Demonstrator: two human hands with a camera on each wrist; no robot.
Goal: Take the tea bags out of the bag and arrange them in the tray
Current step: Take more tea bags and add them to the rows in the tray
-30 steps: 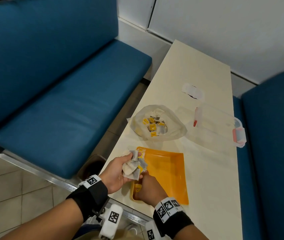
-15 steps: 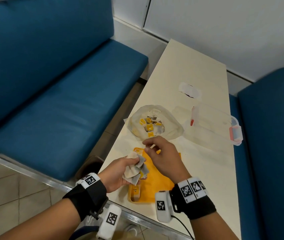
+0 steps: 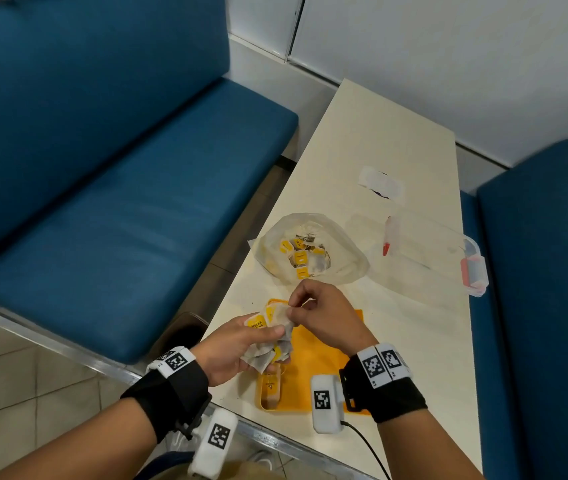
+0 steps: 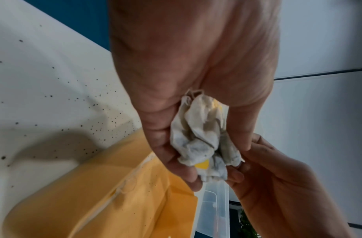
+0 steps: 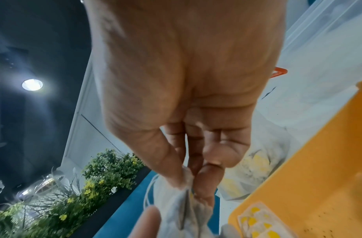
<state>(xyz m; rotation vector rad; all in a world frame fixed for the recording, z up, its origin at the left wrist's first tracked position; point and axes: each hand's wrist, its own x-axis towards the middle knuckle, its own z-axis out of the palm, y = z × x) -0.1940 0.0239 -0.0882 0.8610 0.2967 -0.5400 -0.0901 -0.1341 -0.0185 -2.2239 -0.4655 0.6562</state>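
- My right hand [image 3: 324, 317] has dropped back from the bag [image 3: 310, 251] at 12 o'clock, its grip pinching one corner of the tea bags [image 3: 268, 341].
- My left hand [image 3: 234, 348] grip clutches that bunch.
- Only the right wrist view shows a tea bag lying in the tray [image 5: 318, 161].

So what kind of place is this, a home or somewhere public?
Probably a cafe or canteen booth, not a home. A long narrow cream table stands between two blue padded bench seats, a planter of artificial yellow-flowered greenery lines a ledge, and a recessed ceiling spotlight shines overhead.
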